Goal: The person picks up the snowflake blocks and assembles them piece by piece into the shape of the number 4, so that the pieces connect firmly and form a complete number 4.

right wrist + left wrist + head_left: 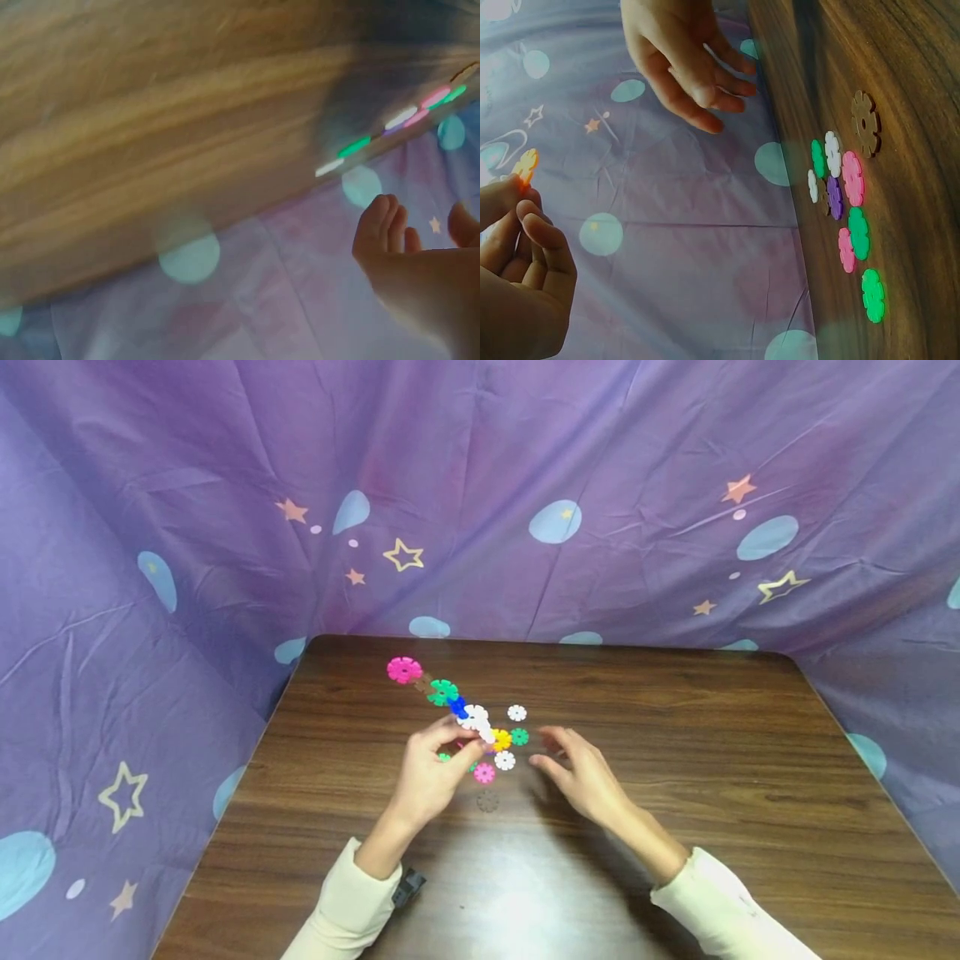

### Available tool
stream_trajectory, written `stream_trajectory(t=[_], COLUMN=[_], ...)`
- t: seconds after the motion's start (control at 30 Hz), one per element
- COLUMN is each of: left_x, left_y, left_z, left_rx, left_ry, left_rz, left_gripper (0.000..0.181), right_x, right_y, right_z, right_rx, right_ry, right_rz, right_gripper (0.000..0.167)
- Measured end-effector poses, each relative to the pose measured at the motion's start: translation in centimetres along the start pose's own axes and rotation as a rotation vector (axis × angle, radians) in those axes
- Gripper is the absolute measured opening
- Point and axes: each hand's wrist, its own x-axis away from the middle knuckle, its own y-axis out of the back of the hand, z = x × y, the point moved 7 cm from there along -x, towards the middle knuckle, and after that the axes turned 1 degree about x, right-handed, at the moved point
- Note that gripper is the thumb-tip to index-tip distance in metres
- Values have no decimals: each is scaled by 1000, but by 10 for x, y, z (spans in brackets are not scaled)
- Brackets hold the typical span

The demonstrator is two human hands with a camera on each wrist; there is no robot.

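My left hand (433, 768) pinches a chain of interlocking snowflake discs (474, 717) between thumb and fingers, above the table. The chain slants away to the upper left, from a yellow-orange disc (501, 740) near the fingertips through white, blue, green and brown to a pink disc (405, 670) at the far end. In the left wrist view, the yellow-orange disc (527, 166) pokes out past the fingertips. To the right of the loose discs, my right hand (588, 777) is held with fingers loosely bent and apart, holding nothing. The right wrist view also shows that hand (409, 262) without any disc.
Loose discs lie on the brown wooden table (712, 760) below the hands: a white one (517, 713), a green one (519, 737), a pink one (484, 773), a brown one (487, 801) and several others. A purple patterned curtain (480, 460) hangs around the table.
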Motion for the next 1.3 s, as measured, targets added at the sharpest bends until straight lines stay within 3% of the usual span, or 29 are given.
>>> stream_trajectory(t=[0.17, 0.27, 0.53, 0.77, 0.93, 1.3], left_x=[1, 1, 1, 1, 2, 2], left_y=[-1, -2, -3, -6, -7, -8], left_z=[0, 0, -2, 0, -1, 1], left_rx=[-3, 8, 4, 5, 17, 10], left_ry=[5, 1, 13, 21, 24, 27], left_rz=[4, 9, 16, 23, 29, 32], left_gripper=[8, 8, 8, 7, 8, 8], right_x=[-4, -3, 6, 11, 11, 14], right_y=[-14, -25, -58, -76, -79, -65], right_z=[-11, -13, 0, 16, 22, 13], right_rx=[-43, -45, -48, 63, 118, -113], right_ry=[-155, -195, -189, -69, -56, -259], right_rz=[55, 89, 212, 223, 232, 266], right_gripper=[39, 35, 22, 28, 25, 15])
